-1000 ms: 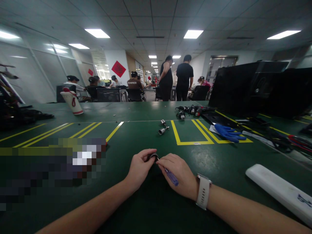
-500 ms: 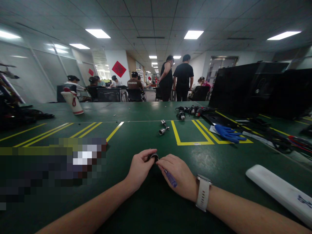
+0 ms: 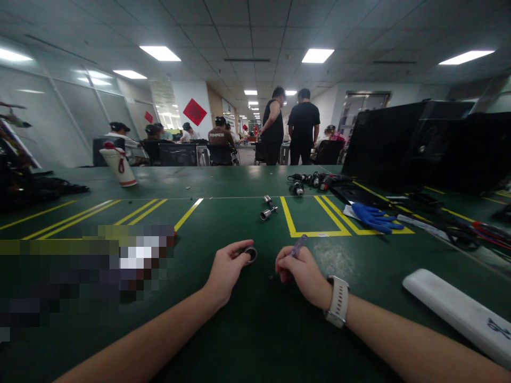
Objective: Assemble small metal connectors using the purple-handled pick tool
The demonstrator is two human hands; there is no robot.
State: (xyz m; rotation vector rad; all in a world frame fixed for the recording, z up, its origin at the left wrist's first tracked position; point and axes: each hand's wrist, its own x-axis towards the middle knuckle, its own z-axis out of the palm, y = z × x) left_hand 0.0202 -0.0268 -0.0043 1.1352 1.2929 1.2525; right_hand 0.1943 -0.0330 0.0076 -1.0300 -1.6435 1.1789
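Over the green table, my left hand pinches a dark metal ring-shaped part between thumb and fingers, its round opening facing right. My right hand is closed around a screwdriver with a clear purple handle; the handle end points up and its shaft is hidden by the fingers. The two hands are apart. A tiny dark piece lies on the table between them. Beyond the hands lie small metal cylindrical parts.
A blue glove and cables lie at right, with a long white case nearer. Black computer cases stand behind. A white cup stands far left. A blurred-out object lies left. Several people sit or stand beyond the table.
My right hand has drawn away rightward from the ring-shaped part and turned the screwdriver so its handle points up. The tiny piece now shows on the table. My left hand stays nearly still.
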